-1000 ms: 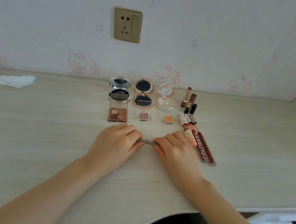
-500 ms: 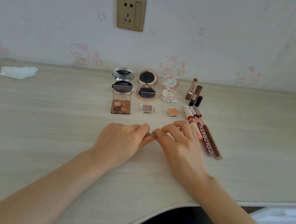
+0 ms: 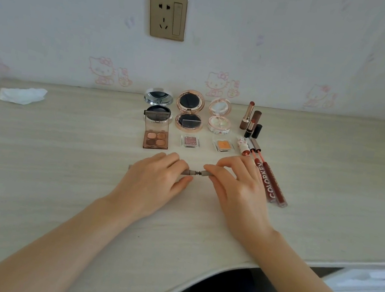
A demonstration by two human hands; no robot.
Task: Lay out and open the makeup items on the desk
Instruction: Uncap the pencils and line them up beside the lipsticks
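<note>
Centrally, above the desk (image 3: 55, 174): grey pencil (image 3: 188, 172) pinched in left hand (image 3: 155, 183), its cap (image 3: 207, 173) pinched in right hand (image 3: 237, 193); dark tip exposed between; opened compacts, palettes, lipsticks behind.

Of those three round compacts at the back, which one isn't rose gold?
The silver compact, leftmost of the three. Its rim is chrome, while the middle compact and the pale right compact both have rose-gold rims.
</note>
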